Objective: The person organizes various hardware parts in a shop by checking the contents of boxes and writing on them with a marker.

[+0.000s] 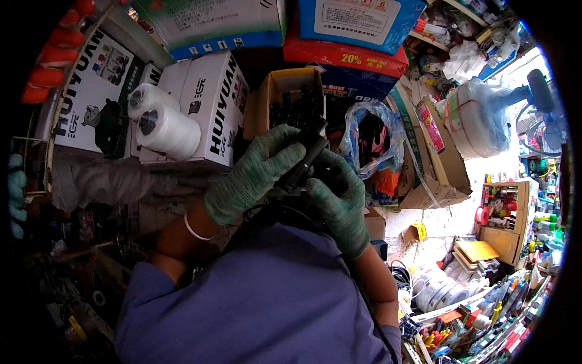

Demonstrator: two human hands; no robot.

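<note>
Close to my chest, my left hand (257, 175), in a green knit work glove, is closed around a dark elongated part (305, 163), perhaps plastic or metal. Facing it, my right hand (338, 200) wears a matching glove and grips the same dark part from the other side. Its lower end is lost in shadow between my palms. Just beyond my fingers stands an open cardboard box (269, 98) with a heap of similar black parts (298, 107) inside. A white band (193, 230) circles my left wrist.
Two white thread cones (170, 132) rest by white cartons (200, 98) at left. Right of the open box, a clear plastic bag (394, 145) holds dark and pink items. Cartons (345, 59) are stacked behind. Cardboard sheets (436, 182) lean at right, near a fan (541, 127).
</note>
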